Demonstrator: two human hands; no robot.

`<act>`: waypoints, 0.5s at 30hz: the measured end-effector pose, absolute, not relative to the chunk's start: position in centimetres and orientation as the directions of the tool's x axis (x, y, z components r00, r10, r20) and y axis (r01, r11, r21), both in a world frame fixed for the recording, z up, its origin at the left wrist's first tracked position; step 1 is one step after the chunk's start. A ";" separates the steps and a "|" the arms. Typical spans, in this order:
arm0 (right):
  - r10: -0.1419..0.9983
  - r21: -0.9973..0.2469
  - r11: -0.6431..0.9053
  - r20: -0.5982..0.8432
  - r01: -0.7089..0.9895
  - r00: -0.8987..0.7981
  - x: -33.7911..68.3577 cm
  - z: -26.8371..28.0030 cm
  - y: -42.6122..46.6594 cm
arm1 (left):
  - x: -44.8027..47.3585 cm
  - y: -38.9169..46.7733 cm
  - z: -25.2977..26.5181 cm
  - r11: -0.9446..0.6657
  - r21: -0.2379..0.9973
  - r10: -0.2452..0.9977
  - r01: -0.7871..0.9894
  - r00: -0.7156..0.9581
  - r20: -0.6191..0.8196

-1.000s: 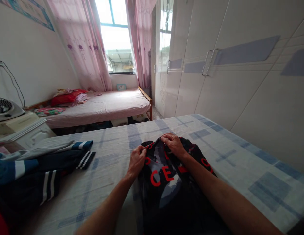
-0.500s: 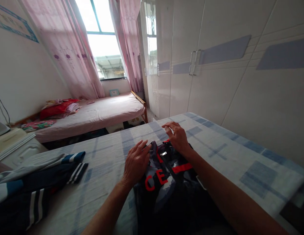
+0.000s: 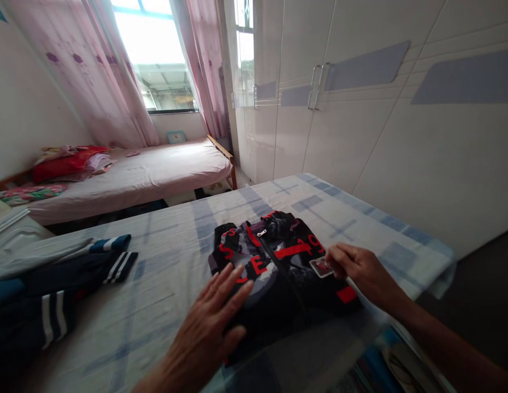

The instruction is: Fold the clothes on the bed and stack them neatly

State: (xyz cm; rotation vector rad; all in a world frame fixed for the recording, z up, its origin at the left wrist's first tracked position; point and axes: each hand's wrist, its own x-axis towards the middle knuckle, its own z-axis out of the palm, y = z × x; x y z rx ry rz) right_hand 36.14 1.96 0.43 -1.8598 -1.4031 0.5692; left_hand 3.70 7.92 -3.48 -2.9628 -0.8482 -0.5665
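Note:
A black and grey jacket (image 3: 281, 284) with red lettering, a front zipper and a square patch (image 3: 322, 267) lies folded on the bed in front of me. My left hand (image 3: 211, 311) is open, palm down with fingers stretched, over the jacket's left side. At the opposite edge, beside the patch, my right hand (image 3: 352, 267) is closed with curled fingers, pinching the jacket's edge; its fingertips are partly hidden.
A blue and white checked sheet (image 3: 164, 322) covers the surface under the jacket. Dark and grey clothes with striped cuffs (image 3: 123, 267) lie at the left. Behind stand another bed (image 3: 155, 169) and a white wardrobe (image 3: 360, 136). Books are below the near right edge.
Both hands have come back from the collar toward me. The right moved to the jacket's right edge and closed; the left slid down the left side. More of the jacket shows.

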 end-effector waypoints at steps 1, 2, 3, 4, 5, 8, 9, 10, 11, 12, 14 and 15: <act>0.960 -0.828 -0.204 -0.065 0.522 0.272 35.9 -0.3 -0.1 | 3.2 6.7 -4.2 -0.889 0.033 0.443 0.457 0.838 0.320; 0.955 -0.867 -0.278 -0.204 0.414 0.214 35.5 -1.0 -1.8 | 2.8 5.7 -4.9 -0.912 -0.009 0.390 0.410 0.872 0.295; 0.935 -0.885 -0.353 -0.321 0.305 0.149 34.9 -1.8 -3.4 | 2.5 5.0 -5.5 -0.925 -0.034 0.356 0.379 0.894 0.271; 0.905 -0.882 -0.425 -0.416 0.201 0.089 34.2 -2.5 -4.6 | 2.3 4.7 -5.9 -0.927 -0.047 0.349 0.371 0.902 0.253; 0.873 -0.867 -0.488 -0.486 0.100 0.039 33.3 -3.0 -5.6 | 2.2 4.5 -6.1 -0.922 -0.052 0.360 0.383 0.900 0.246; 0.834 -0.808 -0.538 -0.551 -0.242 -0.013 30.2 -3.6 -7.2 | 2.3 4.2 -5.9 -0.891 -0.061 0.407 0.450 0.850 0.335; 0.841 -0.781 -0.507 -0.541 -0.363 -0.011 29.3 -3.6 -7.4 | 2.5 4.1 -5.7 -0.882 -0.063 0.408 0.467 0.823 0.395; 0.852 -0.747 -0.463 -0.524 -0.477 -0.006 28.4 -3.5 -7.4 | 2.7 3.9 -5.5 -0.878 -0.063 0.400 0.475 0.798 0.450; 0.864 -0.707 -0.412 -0.504 -0.575 0.000 27.7 -3.5 -7.2 | 2.9 3.6 -5.2 -0.877 -0.055 0.393 0.477 0.779 0.488; 0.874 -0.661 -0.363 -0.487 -0.657 0.007 27.0 -3.5 -7.0 | 3.1 3.4 -5.1 -0.877 -0.033 0.398 0.479 0.764 0.507; 0.883 -0.565 -0.277 -0.468 -0.777 0.025 25.9 -3.6 -6.3 | 3.5 3.0 -4.6 -0.871 0.051 0.442 0.488 0.736 0.513; 0.885 -0.521 -0.238 -0.464 -0.820 0.038 25.3 -3.7 -5.8 | 3.7 3.0 -4.4 -0.866 0.101 0.467 0.490 0.719 0.515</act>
